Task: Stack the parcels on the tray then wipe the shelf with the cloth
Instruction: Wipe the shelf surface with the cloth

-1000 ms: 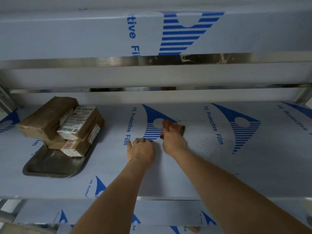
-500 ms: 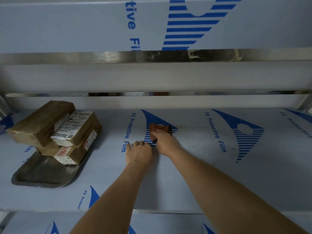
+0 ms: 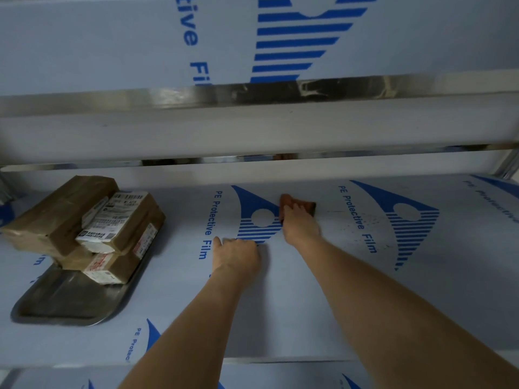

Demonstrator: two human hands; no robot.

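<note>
Several brown parcels (image 3: 84, 223) with white labels lie stacked on a grey metal tray (image 3: 64, 304) at the left of the shelf (image 3: 323, 290). The shelf is covered in pale film with blue print. My right hand (image 3: 299, 224) presses a reddish-brown cloth (image 3: 297, 204) onto the shelf near its back, fingers laid over the cloth. My left hand (image 3: 236, 255) rests on the shelf just left of and nearer than the right hand, its fingers curled under and holding nothing.
An upper shelf (image 3: 252, 96) with a metal front edge hangs low over the work area. Dark specks (image 3: 362, 223) dot the film right of the cloth. A metal upright (image 3: 505, 164) stands at the back right corner. A lower shelf (image 3: 280, 377) shows below.
My right hand has slid the cloth away from me toward the back of the shelf. The left hand has stayed in place. My head has moved closer.
</note>
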